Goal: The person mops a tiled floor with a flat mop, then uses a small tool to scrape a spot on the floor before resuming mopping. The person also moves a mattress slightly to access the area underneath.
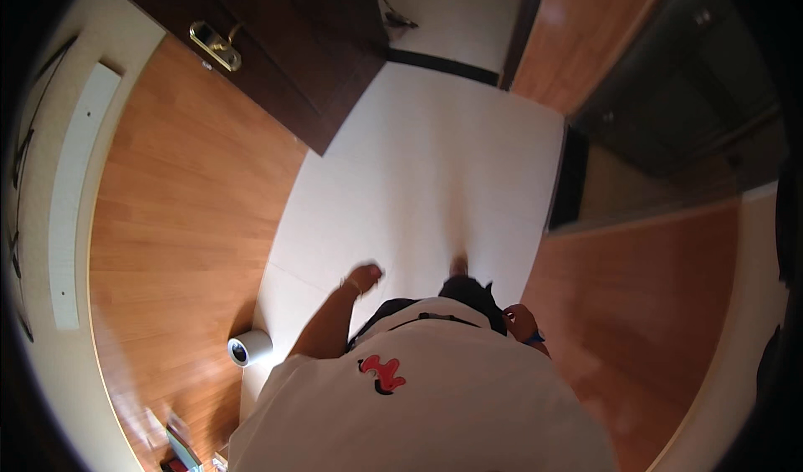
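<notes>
My left hand [365, 275] hangs out in front of my left side, over the white tiled floor [418, 154]. Its fingers are curled in, slightly blurred, and nothing shows in them; a thin pale bracelet [353, 285] circles the wrist. Close against my right hip is my right hand [520, 321], fingers bent inward. Its inner side is hidden, so I cannot make out whether it holds anything. A blue band [538, 336] shows at that wrist. Neither hand touches any furniture. Below my white shirt [435, 405], one foot [458, 265] shows, stepped forward.
A dark brown door [276, 37] with a gold handle plate [215, 45] stands open ahead on the left, beside a doorway with a dark threshold [443, 66]. Wood panelling [192, 204] lines the left. A white cylinder [250, 348] is at my lower left. A dark cabinet [686, 87] stands right.
</notes>
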The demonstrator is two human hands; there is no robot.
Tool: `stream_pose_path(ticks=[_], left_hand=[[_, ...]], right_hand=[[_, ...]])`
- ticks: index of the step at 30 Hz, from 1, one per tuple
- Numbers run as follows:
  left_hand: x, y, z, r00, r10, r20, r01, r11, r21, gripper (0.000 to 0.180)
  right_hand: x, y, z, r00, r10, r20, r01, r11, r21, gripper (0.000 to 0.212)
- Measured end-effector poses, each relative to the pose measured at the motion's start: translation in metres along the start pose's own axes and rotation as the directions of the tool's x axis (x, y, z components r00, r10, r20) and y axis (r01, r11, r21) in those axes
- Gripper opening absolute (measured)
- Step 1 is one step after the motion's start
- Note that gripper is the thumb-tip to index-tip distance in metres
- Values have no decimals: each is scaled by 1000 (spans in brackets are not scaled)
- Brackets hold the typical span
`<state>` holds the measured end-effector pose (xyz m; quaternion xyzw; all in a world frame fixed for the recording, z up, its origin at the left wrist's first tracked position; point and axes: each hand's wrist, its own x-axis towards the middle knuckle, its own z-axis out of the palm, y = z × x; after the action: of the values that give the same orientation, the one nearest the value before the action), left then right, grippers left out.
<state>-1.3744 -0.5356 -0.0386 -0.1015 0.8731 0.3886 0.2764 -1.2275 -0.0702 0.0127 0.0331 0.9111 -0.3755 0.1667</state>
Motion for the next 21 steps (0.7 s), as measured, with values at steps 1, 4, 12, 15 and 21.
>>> stream_pose_path(ticks=[1,4,12,15,21], left_hand=[[0,-16,8,998,-52,38,49,996,74,16],[10,-47,-16,927,-369,67,374,898,-231,16],[77,-115,-78,702,-699,140,683,604,-410,25],[190,-31,-119,775,-597,205,611,792,-4,25],[500,203,-206,986,17,166,-71,944,323,27]], right_hand=[[39,2,-21,998,-47,36,48,999,-4,21],[172,-4,-77,990,-125,62,131,987,-96,21],[485,-20,-183,988,85,-130,-86,996,0,22],[511,7,-168,939,335,-76,-329,941,82,23],[508,20,-149,772,557,306,-562,823,-81,25]])
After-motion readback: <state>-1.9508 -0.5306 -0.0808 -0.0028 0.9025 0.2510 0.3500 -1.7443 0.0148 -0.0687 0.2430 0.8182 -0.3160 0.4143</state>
